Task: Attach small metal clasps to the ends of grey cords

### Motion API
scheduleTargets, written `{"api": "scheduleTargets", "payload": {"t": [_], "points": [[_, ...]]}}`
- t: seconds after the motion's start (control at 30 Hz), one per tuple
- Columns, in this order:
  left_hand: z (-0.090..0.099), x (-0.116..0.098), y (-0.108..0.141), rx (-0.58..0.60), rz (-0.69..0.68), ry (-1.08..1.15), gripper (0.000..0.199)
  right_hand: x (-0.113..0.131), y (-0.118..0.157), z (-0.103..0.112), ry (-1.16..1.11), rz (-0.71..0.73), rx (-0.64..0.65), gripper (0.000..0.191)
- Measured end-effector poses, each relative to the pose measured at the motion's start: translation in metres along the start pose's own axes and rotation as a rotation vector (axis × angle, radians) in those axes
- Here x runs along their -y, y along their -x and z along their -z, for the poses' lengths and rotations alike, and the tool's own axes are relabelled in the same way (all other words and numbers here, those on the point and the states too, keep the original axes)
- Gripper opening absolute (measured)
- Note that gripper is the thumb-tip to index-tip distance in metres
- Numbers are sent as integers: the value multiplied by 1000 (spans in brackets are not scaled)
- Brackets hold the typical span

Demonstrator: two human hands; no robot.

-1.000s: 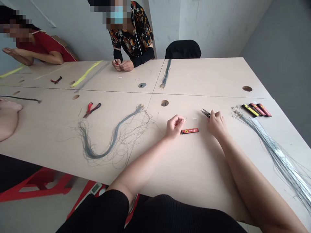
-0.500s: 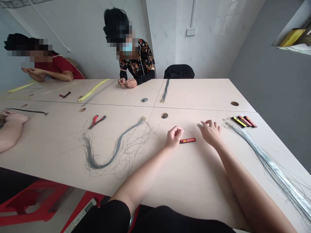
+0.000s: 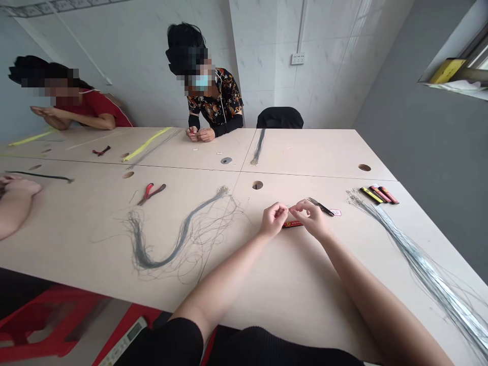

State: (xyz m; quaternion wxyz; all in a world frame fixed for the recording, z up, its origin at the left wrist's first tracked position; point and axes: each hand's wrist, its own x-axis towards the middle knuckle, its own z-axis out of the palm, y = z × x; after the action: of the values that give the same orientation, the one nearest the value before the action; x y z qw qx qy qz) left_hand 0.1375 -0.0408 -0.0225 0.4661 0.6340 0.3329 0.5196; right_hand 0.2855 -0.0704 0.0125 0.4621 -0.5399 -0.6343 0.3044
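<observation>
My left hand [image 3: 273, 219] is closed in a pinch, its fingertips on something too small to make out. Close beside it, my right hand [image 3: 310, 216] pinches at the same spot, thumb and forefinger together. A red lighter [image 3: 293, 224] lies on the table just below the fingertips, partly hidden by my hands. Right behind my right hand rest black-handled tweezers or snips [image 3: 322, 206], with a small white-and-red label [image 3: 336, 212] beside them. To the left, a bundle of thin grey cords [image 3: 183, 236] curves across the table.
Red-handled pliers [image 3: 150, 193] lie left of my hands. At right are several lighters [image 3: 379, 195] and a long bundle of grey cords [image 3: 415, 254]. Two people [image 3: 215, 96] [image 3: 91, 109] sit across the table [image 3: 267, 284]; another person's arm [image 3: 17, 203] rests at the left edge.
My right hand has let go of the black-handled tool, which now lies on the table, and has moved left to meet my left hand. The small label has come into view.
</observation>
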Motion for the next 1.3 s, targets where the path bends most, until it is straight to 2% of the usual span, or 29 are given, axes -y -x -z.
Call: {"api": "scheduleTargets", "payload": {"t": [0.17, 0.47, 0.7, 0.77, 0.9, 0.97, 1.2, 1.3], "points": [[-1, 2, 1, 20, 17, 1, 27, 2, -1, 2, 141, 121, -6, 17], [-2, -5, 2, 19, 45, -18, 28, 6, -1, 1, 363, 153, -12, 14], [0, -5, 1, -28, 58, -14, 27, 0, -4, 12, 446, 115, -30, 20], [1, -6, 0, -44, 72, 6, 28, -4, -4, 16, 465, 120, 26, 23], [1, -7, -2, -103, 100, 53, 27, -10, -1, 18, 628, 158, 261, 22], [2, -7, -2, -121, 105, 69, 26, -10, 1, 17, 677, 176, 333, 21], [1, -8, -4, -141, 86, 95, 35, -7, 1, 11, 683, 285, 467, 17], [1, -9, -4, -195, 67, 88, 38, -11, 1, 10, 626, 246, 425, 12]]}}
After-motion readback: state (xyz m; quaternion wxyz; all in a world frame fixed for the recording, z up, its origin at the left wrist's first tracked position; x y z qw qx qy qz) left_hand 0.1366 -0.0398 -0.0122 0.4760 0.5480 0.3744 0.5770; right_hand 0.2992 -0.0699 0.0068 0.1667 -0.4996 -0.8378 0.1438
